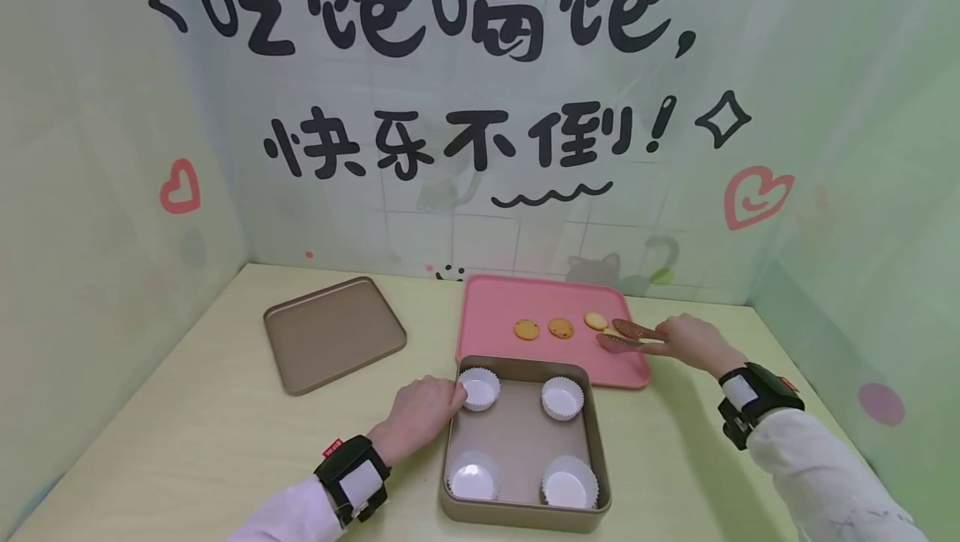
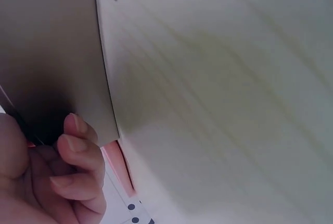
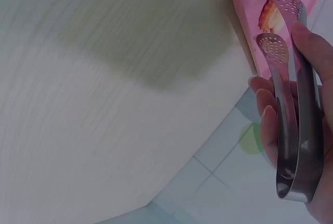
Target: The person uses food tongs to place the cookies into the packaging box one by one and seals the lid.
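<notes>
Three pale printed walls box in my setup, with big black Chinese lettering on the back one. Below that is my light wood-grain table. Biggest thing on it looks like the rounded pink tray, over at the back right. Next is a deep brown rectangular pan, right in front; its far end overlaps the pink tray's near edge from up here, can't tell if they touch. Off to the left, well apart, lies a shallow brown tray, angled a bit.

My left hand is gripping the pan's left wall near the far corner, fingers curled against the outside. My right hand is wrapped around perforated metal tongs, tips slightly apart over the pink tray. Inside the pan, four white fluted cups, roughly one per corner. Smallest: the round golden cookies, three in a row on the pink tray, plus a partly hidden baked piece right at the tong tips. Can't tell if it's pinched.
</notes>
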The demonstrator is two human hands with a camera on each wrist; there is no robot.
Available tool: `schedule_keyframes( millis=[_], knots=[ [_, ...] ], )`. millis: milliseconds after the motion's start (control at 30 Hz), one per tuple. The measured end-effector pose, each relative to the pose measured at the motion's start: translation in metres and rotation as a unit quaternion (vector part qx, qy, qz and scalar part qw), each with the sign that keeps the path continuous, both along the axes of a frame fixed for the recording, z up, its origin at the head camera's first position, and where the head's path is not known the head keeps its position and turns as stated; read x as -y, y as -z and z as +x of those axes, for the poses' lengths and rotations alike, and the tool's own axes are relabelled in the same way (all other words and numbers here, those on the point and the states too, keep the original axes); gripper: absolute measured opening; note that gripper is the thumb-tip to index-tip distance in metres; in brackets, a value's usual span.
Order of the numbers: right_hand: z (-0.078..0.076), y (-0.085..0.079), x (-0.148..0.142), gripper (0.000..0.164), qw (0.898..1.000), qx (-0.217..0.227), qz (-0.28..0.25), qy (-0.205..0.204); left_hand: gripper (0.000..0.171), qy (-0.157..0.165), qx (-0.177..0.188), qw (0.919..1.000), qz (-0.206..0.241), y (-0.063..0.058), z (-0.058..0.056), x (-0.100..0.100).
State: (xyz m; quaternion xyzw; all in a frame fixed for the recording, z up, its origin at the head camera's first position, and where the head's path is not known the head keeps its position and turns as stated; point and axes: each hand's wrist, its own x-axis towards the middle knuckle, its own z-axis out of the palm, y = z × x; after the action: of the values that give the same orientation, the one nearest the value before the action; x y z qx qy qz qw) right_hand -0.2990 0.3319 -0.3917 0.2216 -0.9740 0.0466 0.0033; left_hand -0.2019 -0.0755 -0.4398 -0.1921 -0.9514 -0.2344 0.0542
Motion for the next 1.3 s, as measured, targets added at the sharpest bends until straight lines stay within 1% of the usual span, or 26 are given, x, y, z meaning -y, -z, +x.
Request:
schedule_keyframes(
  millis=[333,500,800,967,1200,1300],
  knots=[
    [-0.001,-0.002,0.002,0.026,1.000,0.012,-0.013,0.002,0.040,0.009,-0.010,0.9999,0.005,-0.001,0.001,0.001],
    [0.000,-0.001,0.001,0.023,1.000,0.006,-0.021,-0.002,0.039,0.015,-0.014,0.9998,0.005,-0.003,0.003,0.001],
    [0.003,-0.001,-0.001,0.025,1.000,0.002,-0.020,-0.004,0.038,0.015,-0.013,0.9998,0.007,-0.004,0.004,0.001],
    [0.005,-0.002,-0.001,0.024,1.000,-0.002,-0.027,-0.013,0.037,0.016,-0.013,0.9997,0.010,-0.002,0.003,0.002],
    [0.010,-0.004,0.000,0.019,0.998,0.016,-0.052,-0.016,0.038,0.014,-0.018,0.9997,0.007,-0.001,0.004,0.002],
    [0.011,-0.008,0.003,0.021,0.998,0.025,-0.059,-0.025,0.039,0.008,-0.018,0.9997,0.011,-0.002,0.005,0.002]
  ],
)
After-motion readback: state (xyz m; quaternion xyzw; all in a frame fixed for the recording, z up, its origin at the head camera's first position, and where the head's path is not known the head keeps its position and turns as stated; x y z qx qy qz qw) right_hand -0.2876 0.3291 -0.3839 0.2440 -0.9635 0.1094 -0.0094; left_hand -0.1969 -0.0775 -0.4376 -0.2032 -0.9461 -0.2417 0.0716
